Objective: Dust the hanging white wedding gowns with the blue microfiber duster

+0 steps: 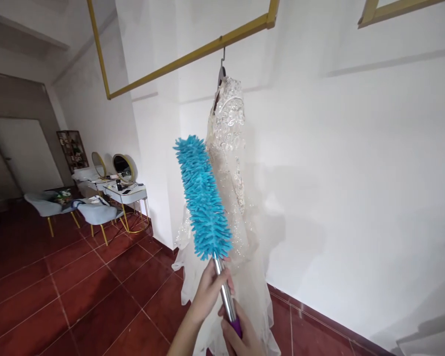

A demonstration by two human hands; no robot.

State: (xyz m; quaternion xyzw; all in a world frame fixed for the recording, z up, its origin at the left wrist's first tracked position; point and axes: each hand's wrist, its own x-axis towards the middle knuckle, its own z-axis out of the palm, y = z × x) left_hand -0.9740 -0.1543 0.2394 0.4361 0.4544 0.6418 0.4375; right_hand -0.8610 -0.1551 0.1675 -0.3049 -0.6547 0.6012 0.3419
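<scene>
Left hand (207, 289) and right hand (241, 333) both grip blue duster (203, 198) pole, beside hanging dress (232, 163).

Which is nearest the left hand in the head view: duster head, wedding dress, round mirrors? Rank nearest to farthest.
From the left hand:
1. Duster head, just above on the pole.
2. Wedding dress, hanging behind, slightly right.
3. Round mirrors, far left on the vanity.

We are standing in what is looking like a bridal shop or dressing studio — a white lace wedding gown (232, 198) is hanging from a gold rail (193, 54) against a bare white wall (356, 173). Farther back, vanity tables (124, 193) with round gold-framed mirrors (123, 167) and pale blue chairs (96, 213) are sitting on red tile floor (77, 291).
</scene>
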